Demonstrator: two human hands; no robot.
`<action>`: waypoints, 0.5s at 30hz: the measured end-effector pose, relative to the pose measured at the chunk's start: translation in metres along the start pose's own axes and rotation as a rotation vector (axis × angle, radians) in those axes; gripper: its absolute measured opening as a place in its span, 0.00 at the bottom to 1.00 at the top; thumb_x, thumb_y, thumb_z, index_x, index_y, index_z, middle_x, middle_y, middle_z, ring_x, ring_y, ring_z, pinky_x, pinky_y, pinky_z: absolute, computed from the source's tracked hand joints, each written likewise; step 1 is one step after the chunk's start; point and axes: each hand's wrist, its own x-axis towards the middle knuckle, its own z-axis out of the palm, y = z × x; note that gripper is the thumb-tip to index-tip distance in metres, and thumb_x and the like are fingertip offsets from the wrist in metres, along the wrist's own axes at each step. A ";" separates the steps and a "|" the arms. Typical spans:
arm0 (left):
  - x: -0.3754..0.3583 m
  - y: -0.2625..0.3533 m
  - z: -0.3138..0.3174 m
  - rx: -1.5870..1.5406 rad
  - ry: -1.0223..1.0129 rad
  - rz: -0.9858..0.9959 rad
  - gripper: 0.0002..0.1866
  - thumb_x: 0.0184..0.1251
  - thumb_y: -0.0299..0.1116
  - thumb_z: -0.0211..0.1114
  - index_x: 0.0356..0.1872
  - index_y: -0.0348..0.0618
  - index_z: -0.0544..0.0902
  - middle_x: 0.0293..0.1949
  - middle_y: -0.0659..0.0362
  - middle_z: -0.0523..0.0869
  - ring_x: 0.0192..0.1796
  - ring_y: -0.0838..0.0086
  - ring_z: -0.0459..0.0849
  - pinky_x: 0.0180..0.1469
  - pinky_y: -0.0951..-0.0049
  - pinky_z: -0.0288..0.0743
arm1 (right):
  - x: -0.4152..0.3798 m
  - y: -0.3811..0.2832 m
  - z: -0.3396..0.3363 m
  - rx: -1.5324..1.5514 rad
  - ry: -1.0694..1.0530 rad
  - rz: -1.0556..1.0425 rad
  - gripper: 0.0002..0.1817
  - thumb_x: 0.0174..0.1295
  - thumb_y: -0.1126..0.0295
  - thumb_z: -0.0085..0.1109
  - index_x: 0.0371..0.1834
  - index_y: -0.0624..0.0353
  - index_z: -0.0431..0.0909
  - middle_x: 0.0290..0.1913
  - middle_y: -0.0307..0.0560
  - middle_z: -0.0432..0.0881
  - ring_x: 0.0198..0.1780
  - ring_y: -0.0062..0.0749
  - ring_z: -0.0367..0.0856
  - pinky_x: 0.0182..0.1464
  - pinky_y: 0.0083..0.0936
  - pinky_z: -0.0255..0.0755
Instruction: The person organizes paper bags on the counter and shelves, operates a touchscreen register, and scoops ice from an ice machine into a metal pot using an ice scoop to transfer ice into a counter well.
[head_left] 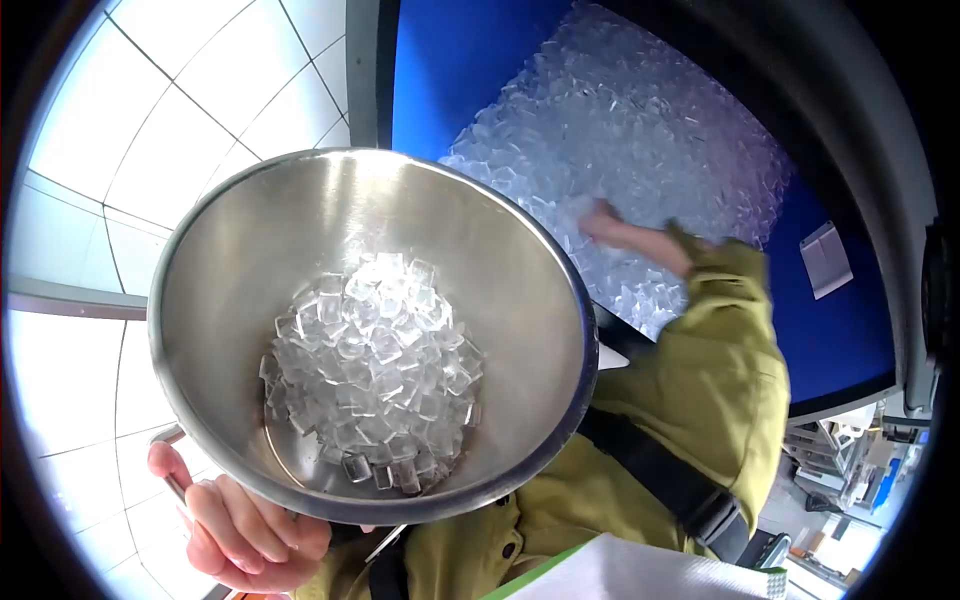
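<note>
A large steel bowl [220, 250] fills the middle of the view, with a heap of clear ice cubes [385, 370] at its bottom. Under the bowl's lower left rim, my left hand [240, 525] has its fingers curled around a metal handle at the bowl's side. My right hand [603, 222] reaches into a blue-walled ice bin [440, 70] at the upper right, close over the loose ice [640, 130]. It is blurred by motion, and its fingers and anything in them cannot be made out.
White tiled wall [130, 110] stands on the left. A dark bin frame [850, 130] curves along the right, with a pale label [826, 260] on the blue inner wall. Shelving [830, 450] is at the lower right. A white item with green edging [640, 570] is at the bottom.
</note>
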 end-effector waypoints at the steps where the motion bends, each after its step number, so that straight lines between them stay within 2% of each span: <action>1: 0.001 0.000 0.001 0.013 0.003 0.000 0.13 0.58 0.21 0.34 0.44 0.29 0.57 0.08 0.66 0.61 0.06 0.85 0.53 0.07 0.86 0.45 | 0.012 -0.019 0.011 -0.026 0.055 0.039 0.13 0.37 0.71 0.54 0.27 0.68 0.72 0.21 0.52 0.75 0.19 0.35 0.75 0.19 0.28 0.66; 2: 0.000 0.000 0.002 0.027 0.013 0.003 0.13 0.58 0.21 0.34 0.44 0.30 0.57 0.08 0.67 0.61 0.06 0.85 0.53 0.07 0.86 0.45 | 0.017 -0.031 0.018 -0.058 0.107 0.076 0.15 0.37 0.69 0.55 0.27 0.69 0.72 0.22 0.53 0.76 0.20 0.37 0.76 0.20 0.29 0.67; 5: -0.002 0.002 0.003 0.102 0.051 0.020 0.13 0.58 0.21 0.34 0.45 0.30 0.57 0.08 0.68 0.60 0.06 0.86 0.52 0.07 0.87 0.44 | 0.001 -0.035 0.017 -0.107 0.306 0.011 0.16 0.38 0.68 0.55 0.28 0.72 0.72 0.22 0.55 0.77 0.21 0.37 0.77 0.21 0.29 0.69; 8: -0.002 0.005 -0.002 0.111 0.024 0.004 0.13 0.59 0.21 0.35 0.45 0.30 0.58 0.08 0.68 0.60 0.07 0.87 0.53 0.09 0.87 0.44 | -0.023 -0.021 -0.007 -0.117 0.310 0.014 0.16 0.40 0.68 0.54 0.29 0.71 0.72 0.20 0.50 0.77 0.18 0.32 0.76 0.21 0.28 0.70; 11: 0.000 0.005 -0.005 0.055 0.002 0.010 0.13 0.59 0.21 0.34 0.45 0.29 0.58 0.08 0.68 0.60 0.07 0.87 0.53 0.09 0.86 0.44 | -0.088 -0.064 -0.056 -0.113 0.272 -0.092 0.16 0.40 0.67 0.54 0.31 0.68 0.73 0.17 0.46 0.76 0.17 0.28 0.75 0.19 0.26 0.69; 13: -0.001 0.006 -0.007 0.044 0.025 0.039 0.13 0.59 0.20 0.33 0.45 0.28 0.57 0.08 0.67 0.60 0.07 0.87 0.53 0.08 0.86 0.44 | -0.128 -0.102 -0.087 -0.224 0.237 -0.238 0.20 0.41 0.64 0.56 0.40 0.59 0.74 0.36 0.54 0.78 0.39 0.39 0.77 0.41 0.29 0.69; 14: -0.001 0.007 -0.009 0.070 0.031 0.052 0.14 0.58 0.22 0.36 0.46 0.28 0.56 0.09 0.67 0.61 0.06 0.87 0.53 0.08 0.87 0.45 | -0.151 -0.129 -0.101 -0.239 0.186 -0.282 0.19 0.41 0.67 0.55 0.40 0.60 0.73 0.35 0.54 0.78 0.39 0.41 0.77 0.40 0.29 0.69; 15: 0.000 0.008 -0.012 0.099 0.039 0.067 0.16 0.58 0.23 0.39 0.48 0.28 0.55 0.09 0.67 0.61 0.06 0.87 0.54 0.07 0.87 0.47 | -0.150 -0.136 -0.111 -0.352 0.202 -0.537 0.18 0.42 0.67 0.56 0.38 0.62 0.73 0.33 0.56 0.77 0.39 0.41 0.77 0.40 0.30 0.69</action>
